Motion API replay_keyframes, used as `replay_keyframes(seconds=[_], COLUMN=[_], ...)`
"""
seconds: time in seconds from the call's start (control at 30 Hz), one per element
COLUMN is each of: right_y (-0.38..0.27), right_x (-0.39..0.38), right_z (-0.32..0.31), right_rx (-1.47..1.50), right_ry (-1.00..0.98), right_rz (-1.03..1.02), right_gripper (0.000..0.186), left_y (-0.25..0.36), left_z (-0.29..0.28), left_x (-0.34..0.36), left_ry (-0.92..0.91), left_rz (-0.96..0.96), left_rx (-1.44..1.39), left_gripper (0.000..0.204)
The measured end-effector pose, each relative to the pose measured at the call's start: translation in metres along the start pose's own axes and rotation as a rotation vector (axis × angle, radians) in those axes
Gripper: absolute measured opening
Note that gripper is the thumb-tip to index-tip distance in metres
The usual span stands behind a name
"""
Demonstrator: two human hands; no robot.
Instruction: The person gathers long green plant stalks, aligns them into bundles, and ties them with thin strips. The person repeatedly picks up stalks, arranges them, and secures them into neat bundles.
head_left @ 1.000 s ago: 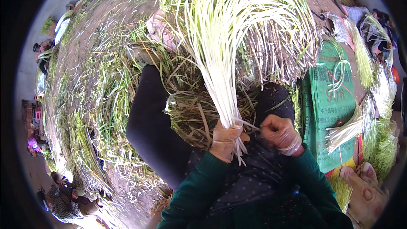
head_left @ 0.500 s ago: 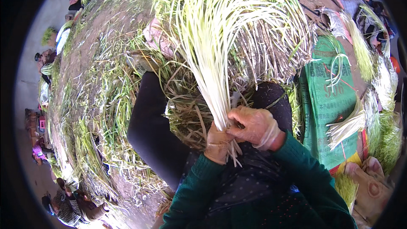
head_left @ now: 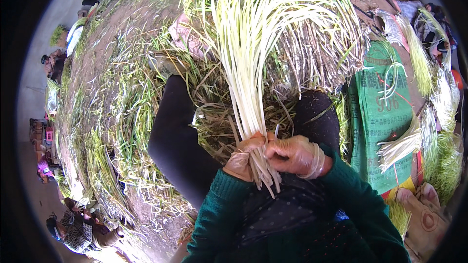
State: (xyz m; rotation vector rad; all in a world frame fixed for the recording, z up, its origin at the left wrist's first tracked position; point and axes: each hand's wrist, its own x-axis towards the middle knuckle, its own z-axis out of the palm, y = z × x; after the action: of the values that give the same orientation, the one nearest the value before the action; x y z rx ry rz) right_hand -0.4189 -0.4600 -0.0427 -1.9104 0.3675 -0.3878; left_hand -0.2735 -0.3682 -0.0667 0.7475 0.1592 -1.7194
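Observation:
A long bunch of pale, blanched leafy stalks (head_left: pixel 246 87) fans out away from me, its yellow-green leaf tips drooping to the right. My left hand (head_left: pixel 242 158), in a thin translucent glove, wraps round the bunch near its white base. The cut ends (head_left: pixel 265 178) stick out below that hand, over my dark dotted apron (head_left: pixel 287 209). Close against the bunch's right side is my right hand (head_left: pixel 296 156), also gloved, with its fingers curled and pinched together. The tip of one pale stalk pokes up beside its thumb; the rest of what it grips is hidden.
Beyond my knees lies a big heap of stalks with brownish bases (head_left: pixel 317 53). Loose green leaves (head_left: pixel 131 112) litter the ground at left. A green woven sack (head_left: pixel 380 117) with a small bundle (head_left: pixel 402 141) on it lies at right. Other people sit along both sides.
The left hand has shifted slightly left, and more cut ends show below it. My right hand has drawn a little to the right; a stalk tip now shows beside it.

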Motion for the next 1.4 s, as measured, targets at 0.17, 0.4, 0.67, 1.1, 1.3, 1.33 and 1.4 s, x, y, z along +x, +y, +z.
replay_keyframes(seconds=[0.17, 0.4, 0.67, 1.1, 1.3, 1.33, 1.4], right_y=[-0.025, -0.063, -0.050, 0.007, -0.018, -0.019, -0.021], right_x=[-0.028, -0.049, -0.043, -0.023, -0.028, -0.031, -0.035], right_z=[-0.013, -0.037, -0.106, 0.008, -0.003, -0.001, 0.003], right_rx=[0.474, 0.854, 1.012, -0.078, 0.302, 0.354, 0.456], right_ry=[-0.361, -0.796, -0.192, -0.119, -0.370, -0.314, -0.201], right_rz=[0.174, -0.032, -0.453, 0.191, 0.740, 0.742, 0.743], right_gripper=[0.011, 0.009, 0.014, 0.022, 0.024, 0.023, 0.021], left_y=[0.004, -0.001, 0.008, 0.008, 0.005, 0.005, 0.004], left_z=[0.008, -0.009, -0.018, -0.009, -0.015, -0.019, -0.021], left_x=[-0.002, 0.015, 0.015, 0.007, 0.010, 0.011, 0.011], left_ry=[0.005, 0.034, 0.100, 0.122, 0.157, 0.136, 0.128], left_rz=[0.001, 0.059, 0.201, 0.189, 0.258, 0.264, 0.258], left_rx=[-0.036, -0.100, -0.090, 0.054, 0.156, 0.174, 0.219], left_gripper=[0.020, 0.015, 0.014, 0.027, 0.037, 0.039, 0.042])
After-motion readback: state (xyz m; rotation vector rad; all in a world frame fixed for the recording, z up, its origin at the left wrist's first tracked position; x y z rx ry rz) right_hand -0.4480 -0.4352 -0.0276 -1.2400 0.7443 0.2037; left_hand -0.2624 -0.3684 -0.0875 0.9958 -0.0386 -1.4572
